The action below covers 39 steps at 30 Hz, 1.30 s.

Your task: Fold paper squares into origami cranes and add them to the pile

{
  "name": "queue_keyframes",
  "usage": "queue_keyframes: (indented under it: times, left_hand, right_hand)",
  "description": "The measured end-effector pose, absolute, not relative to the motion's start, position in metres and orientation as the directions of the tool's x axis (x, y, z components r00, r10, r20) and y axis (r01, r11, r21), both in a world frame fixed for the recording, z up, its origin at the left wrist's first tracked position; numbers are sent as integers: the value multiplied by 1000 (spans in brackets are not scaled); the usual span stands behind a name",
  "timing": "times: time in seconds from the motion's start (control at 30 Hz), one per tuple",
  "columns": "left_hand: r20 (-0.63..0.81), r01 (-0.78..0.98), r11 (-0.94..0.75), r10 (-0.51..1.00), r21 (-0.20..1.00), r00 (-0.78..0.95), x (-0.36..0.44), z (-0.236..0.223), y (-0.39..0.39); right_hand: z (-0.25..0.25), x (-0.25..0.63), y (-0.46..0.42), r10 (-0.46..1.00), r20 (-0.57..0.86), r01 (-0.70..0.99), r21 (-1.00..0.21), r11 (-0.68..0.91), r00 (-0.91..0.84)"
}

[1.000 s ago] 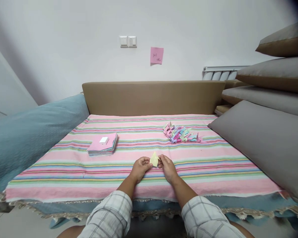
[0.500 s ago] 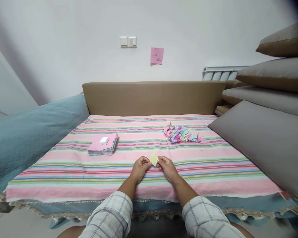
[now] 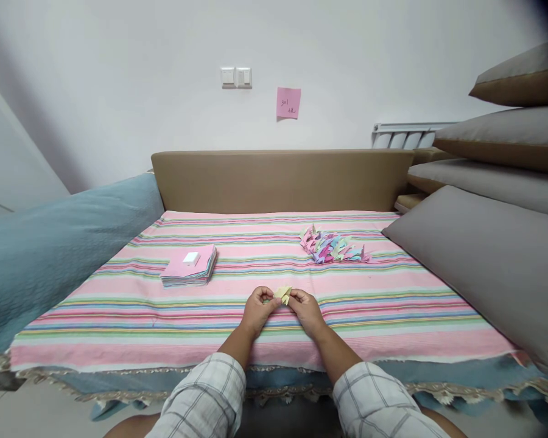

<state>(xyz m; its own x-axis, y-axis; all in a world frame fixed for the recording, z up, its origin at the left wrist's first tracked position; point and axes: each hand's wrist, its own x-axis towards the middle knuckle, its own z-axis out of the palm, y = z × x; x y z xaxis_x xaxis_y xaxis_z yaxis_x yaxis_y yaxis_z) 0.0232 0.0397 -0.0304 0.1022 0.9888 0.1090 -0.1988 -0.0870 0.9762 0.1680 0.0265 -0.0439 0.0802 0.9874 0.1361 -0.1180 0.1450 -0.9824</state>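
A small piece of folded yellow paper [image 3: 282, 293] is held between my two hands, over the front half of the striped cloth [image 3: 132, 353]. My left hand [image 3: 259, 309] pinches its left side between thumb and fingers. On the right side, my right hand [image 3: 305, 309] grips it the same way. Parts of the paper are hidden behind the fingertips. Beyond my right hand lies a heap of folded paper cranes [image 3: 331, 246] in pink, purple, blue and pale green. To the left sits a stack of square coloured paper [image 3: 187, 269], pink on top, with a small white block [image 3: 191, 259] on it.
Grey cushions [image 3: 488, 255] are piled along the right side. A blue-covered armrest [image 3: 73, 237] borders the left, and a brown backrest [image 3: 278, 182] stands at the back. On the wall are light switches [image 3: 236, 77] and a pink sticky note [image 3: 288, 103].
The yellow paper has turned from an upright diamond to a flatter, slanted shape with a flap towards me. Both hands have shifted only slightly around it.
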Motion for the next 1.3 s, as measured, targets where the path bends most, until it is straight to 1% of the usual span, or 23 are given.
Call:
queue_keyframes:
  times: [0.13,0.3,0.47,0.63,0.73,0.93,1.0,1.1,1.2,1.3]
  left_hand:
    - [100,-140,-83,988,987,117,24,-31,38]
    - [81,-175,-52,984,983,159,26,-28,36]
    - [106,-182,-73,978,981,178,25,-26,36]
    - [101,-160,-68,974,985,204,26,-27,34]
    - [119,-137,-94,976,986,184,27,-31,34]
    - [202,-53,-197,973,979,116,29,-38,36]
    - [207,-32,-204,972,978,110,28,-37,35]
    - [170,-2,-171,979,985,117,28,-34,34]
    - [131,8,-133,985,991,110,27,-35,34]
    - [125,-9,-124,986,992,109,26,-39,38]
  right_hand:
    - [-43,166,24,977,186,-65,-979,194,109]
    - [-41,164,21,972,196,-15,-980,199,130]
    - [-40,164,20,970,206,-34,-977,212,131]
    - [-41,164,19,964,234,-21,-971,238,124]
    - [-43,164,18,957,265,16,-964,266,121]
    - [-44,162,17,916,382,124,-922,367,126]
    - [-43,161,16,907,402,146,-912,384,125]
    - [-43,160,16,912,381,125,-923,365,152]
    - [-43,159,17,934,310,33,-950,309,175]
    - [-42,158,19,955,239,-49,-967,251,175]
